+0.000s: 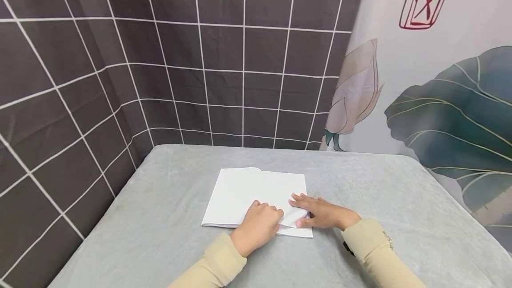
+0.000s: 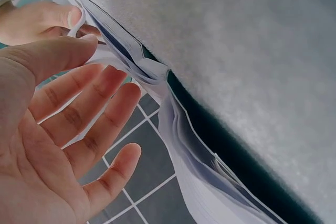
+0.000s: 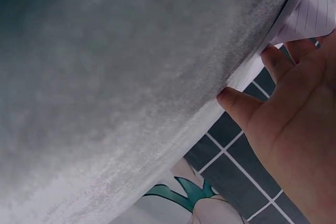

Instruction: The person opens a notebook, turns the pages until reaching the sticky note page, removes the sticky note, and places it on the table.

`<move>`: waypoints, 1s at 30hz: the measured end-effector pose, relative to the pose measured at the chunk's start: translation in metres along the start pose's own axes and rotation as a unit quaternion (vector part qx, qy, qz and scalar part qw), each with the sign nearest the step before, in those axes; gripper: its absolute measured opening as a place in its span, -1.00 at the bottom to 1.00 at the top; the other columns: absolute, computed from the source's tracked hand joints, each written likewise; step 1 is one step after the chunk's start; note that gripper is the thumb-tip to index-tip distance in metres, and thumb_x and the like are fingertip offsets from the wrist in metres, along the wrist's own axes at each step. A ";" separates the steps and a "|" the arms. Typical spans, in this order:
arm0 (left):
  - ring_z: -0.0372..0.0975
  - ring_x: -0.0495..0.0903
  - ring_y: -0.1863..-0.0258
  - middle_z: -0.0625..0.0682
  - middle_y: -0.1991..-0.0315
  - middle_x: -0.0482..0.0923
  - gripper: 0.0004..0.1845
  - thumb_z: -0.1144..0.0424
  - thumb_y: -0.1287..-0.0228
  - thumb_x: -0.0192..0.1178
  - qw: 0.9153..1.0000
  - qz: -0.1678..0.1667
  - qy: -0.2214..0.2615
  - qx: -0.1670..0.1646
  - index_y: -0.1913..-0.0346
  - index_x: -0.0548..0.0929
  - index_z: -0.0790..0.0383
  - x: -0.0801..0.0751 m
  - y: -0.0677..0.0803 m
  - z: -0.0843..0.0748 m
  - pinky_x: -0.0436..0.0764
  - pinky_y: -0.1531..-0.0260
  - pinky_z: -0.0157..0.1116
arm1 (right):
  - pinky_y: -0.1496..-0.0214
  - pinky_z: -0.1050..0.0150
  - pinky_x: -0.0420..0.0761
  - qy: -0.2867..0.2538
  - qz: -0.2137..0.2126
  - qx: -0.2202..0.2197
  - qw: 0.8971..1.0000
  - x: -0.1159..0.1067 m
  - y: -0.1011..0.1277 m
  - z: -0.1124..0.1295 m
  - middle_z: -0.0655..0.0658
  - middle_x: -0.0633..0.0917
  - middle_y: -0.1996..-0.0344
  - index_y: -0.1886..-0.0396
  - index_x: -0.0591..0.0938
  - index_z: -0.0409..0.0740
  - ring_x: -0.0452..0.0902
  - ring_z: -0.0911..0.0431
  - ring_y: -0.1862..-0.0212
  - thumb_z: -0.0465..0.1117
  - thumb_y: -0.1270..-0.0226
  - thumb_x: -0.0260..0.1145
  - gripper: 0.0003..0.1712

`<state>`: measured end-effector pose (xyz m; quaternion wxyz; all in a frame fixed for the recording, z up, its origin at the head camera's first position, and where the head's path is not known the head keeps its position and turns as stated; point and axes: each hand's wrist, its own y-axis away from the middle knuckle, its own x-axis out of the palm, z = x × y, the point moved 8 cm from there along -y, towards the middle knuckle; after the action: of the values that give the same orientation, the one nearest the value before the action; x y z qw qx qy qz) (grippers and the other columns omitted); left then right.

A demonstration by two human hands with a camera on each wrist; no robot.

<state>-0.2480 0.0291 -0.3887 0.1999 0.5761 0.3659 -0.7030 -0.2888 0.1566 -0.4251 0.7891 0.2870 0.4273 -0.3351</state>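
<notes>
An open white book (image 1: 248, 190) lies flat on the grey cloth-covered table (image 1: 160, 217). My left hand (image 1: 260, 223) sits at the book's near edge; in the left wrist view its thumb (image 2: 58, 56) and fingers (image 2: 100, 114) pinch a lifted page (image 2: 123, 59) loosely. My right hand (image 1: 320, 212) rests flat on the right-hand page beside it, fingers straight and thumb along the near edge. In the right wrist view that hand (image 3: 294, 108) touches a lined page (image 3: 310, 19). The stacked page edges (image 2: 194, 171) show close up.
A dark tiled curtain (image 1: 200, 57) hangs behind and to the left of the table. A pale curtain with a printed lotus leaf (image 1: 452, 114) hangs on the right. Grey cloth (image 1: 380, 181) surrounds the book on all sides.
</notes>
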 end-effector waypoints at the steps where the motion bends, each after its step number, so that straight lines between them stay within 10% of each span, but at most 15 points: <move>1: -0.28 0.64 0.40 -0.10 0.35 0.73 -0.82 0.16 -0.08 0.37 1.000 0.000 -0.001 0.000 0.22 0.73 0.06 0.000 0.000 0.000 0.40 0.40 -0.35 | -0.30 -0.46 -0.03 0.000 0.001 0.001 1.000 0.000 0.000 0.000 -0.24 0.19 -0.47 -0.41 0.31 -0.16 0.04 -0.28 -0.47 0.20 -0.25 0.24 -0.15; 30: -0.34 0.64 0.53 -0.07 0.49 0.72 -0.87 0.37 -0.16 0.21 0.998 -0.037 0.039 -0.028 0.38 0.74 0.11 0.000 -0.006 0.006 0.54 0.48 -0.32 | -0.33 -0.44 -0.03 0.005 -0.029 0.026 0.999 0.001 0.002 -0.002 -0.32 0.08 -0.49 -0.49 0.09 -0.28 -0.07 -0.27 -0.50 0.22 -0.22 0.26 0.04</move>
<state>-0.2558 0.0286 -0.3863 0.1752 0.5833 0.4140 -0.6765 -0.2879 0.1592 -0.4272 0.7691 0.2969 0.4305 -0.3673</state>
